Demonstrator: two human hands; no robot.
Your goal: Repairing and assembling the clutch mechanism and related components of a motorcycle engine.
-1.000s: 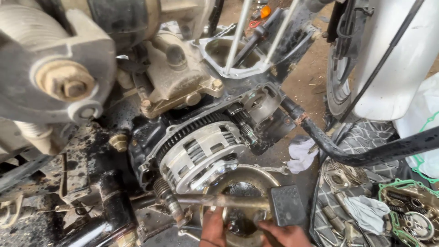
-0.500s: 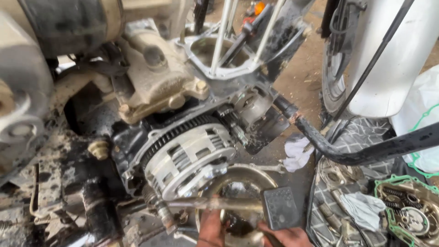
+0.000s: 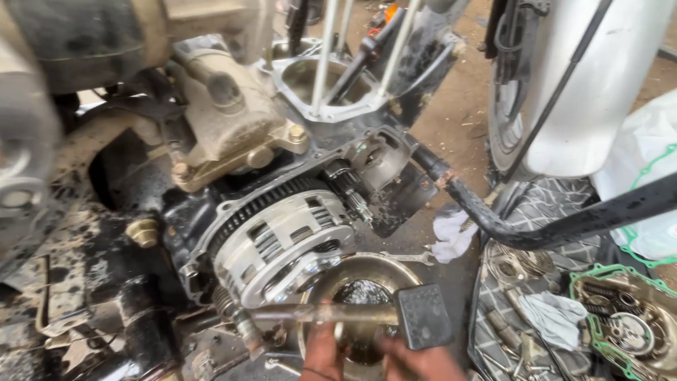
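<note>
Both hands, left (image 3: 323, 353) and right (image 3: 416, 363), are reaching under the brake pedal (image 3: 422, 315) at the oil pan (image 3: 367, 271), catching drips below the clutch (image 3: 282, 240); can't tell their grip.

The clutch (image 3: 282, 243) is bare cast metal, dull silver and ribbed, ringed by dark steel teeth, and the engine case (image 3: 134, 310) around it is rough metal coated in black, greasy grime. The bowl (image 3: 367, 271) is brassy metal with an oily sheen; the pedal pad (image 3: 422, 316) is matt black rubber. The rag (image 3: 450, 236) is white cloth.
</note>
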